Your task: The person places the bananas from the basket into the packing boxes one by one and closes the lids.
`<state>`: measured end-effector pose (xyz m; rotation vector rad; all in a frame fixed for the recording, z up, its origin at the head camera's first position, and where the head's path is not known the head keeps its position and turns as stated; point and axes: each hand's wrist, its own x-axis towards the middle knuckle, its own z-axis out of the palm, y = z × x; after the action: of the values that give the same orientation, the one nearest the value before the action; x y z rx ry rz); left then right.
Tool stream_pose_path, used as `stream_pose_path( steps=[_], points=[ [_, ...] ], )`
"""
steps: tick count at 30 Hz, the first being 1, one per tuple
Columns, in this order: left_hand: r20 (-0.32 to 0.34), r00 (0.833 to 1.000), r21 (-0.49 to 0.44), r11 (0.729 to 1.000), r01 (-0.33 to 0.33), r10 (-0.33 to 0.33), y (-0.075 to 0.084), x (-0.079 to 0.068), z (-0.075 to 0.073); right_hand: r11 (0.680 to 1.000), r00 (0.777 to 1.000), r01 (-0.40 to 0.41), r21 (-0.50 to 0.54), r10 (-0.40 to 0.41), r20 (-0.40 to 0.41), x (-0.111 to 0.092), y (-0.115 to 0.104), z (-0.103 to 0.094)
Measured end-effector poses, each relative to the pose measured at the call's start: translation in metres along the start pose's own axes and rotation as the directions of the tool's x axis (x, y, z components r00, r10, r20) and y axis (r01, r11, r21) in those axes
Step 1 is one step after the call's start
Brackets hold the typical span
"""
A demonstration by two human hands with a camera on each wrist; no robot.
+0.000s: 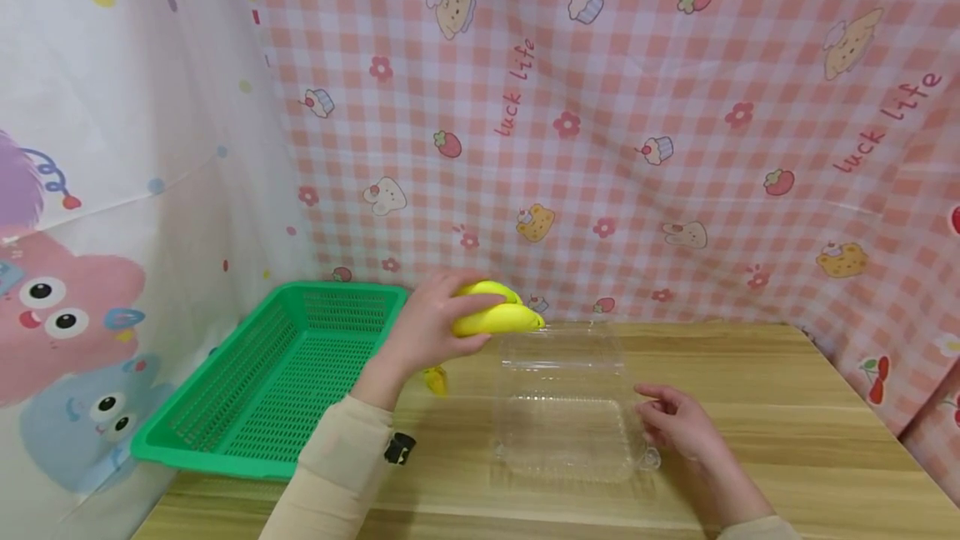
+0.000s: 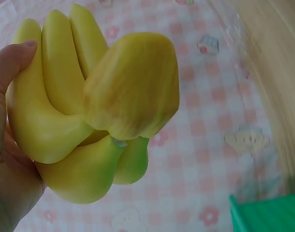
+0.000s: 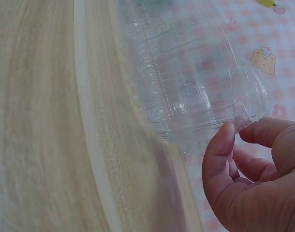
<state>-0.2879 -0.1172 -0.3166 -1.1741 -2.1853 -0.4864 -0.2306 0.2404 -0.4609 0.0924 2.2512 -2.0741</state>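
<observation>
Above the wooden tabletop [image 1: 787,407], the left hand [image 1: 433,322] grips bananas [image 1: 498,321]; the right hand [image 1: 681,423] pinches a clear container [image 1: 564,436].

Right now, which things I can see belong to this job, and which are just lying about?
In the job:
bananas, held by the left hand
clear box, right hand at its edge

Probably just lying about:
green basket, untouched
small yellow thing, on the table
</observation>
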Motion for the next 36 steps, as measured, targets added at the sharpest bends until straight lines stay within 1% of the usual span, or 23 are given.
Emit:
stream_pose_path(
  steps=[3,8,10,14,21,25,28,32,36],
  points=[
    [0.011,1.000,-0.033,0.999,-0.004,0.004,0.008,0.004,0.010,1.000,1.000,0.004,0.005,-0.004,0.003,-0.001,0.000,0.000],
    [0.037,0.999,-0.025,0.999,-0.021,0.022,0.019,0.009,0.026,1.000,1.000,0.007,0.008,-0.007,0.006,-0.001,0.001,0.001],
    [0.041,0.998,-0.012,0.999,-0.040,0.040,0.024,0.011,0.032,1.000,1.000,0.007,0.005,-0.007,0.006,-0.001,0.001,0.001],
    [0.046,0.995,-0.019,0.996,-0.083,0.084,0.034,0.016,0.042,1.000,1.000,0.004,0.003,-0.004,0.003,-0.001,0.002,0.000],
    [0.071,0.985,0.000,0.987,-0.160,0.160,0.049,0.024,0.058,1.000,1.000,0.003,0.003,-0.003,-0.007,-0.001,0.001,0.001],
    [0.110,0.974,0.024,0.980,-0.200,0.196,0.056,0.028,0.067,1.000,1.000,0.004,0.004,-0.004,-0.007,-0.001,0.001,0.000],
    [0.153,0.965,0.036,0.975,-0.220,0.212,0.060,0.029,0.072,1.000,1.000,-0.003,0.004,0.003,-0.009,-0.001,0.001,0.000],
    [0.212,0.954,0.053,0.972,-0.227,0.211,0.064,0.031,0.078,1.000,1.000,-0.003,-0.009,0.003,-0.011,-0.001,0.000,0.000],
    [0.267,0.944,0.070,0.973,-0.219,0.193,0.067,0.031,0.084,1.000,1.000,-0.003,-0.027,0.002,-0.008,-0.001,0.000,0.000]
  ],
)
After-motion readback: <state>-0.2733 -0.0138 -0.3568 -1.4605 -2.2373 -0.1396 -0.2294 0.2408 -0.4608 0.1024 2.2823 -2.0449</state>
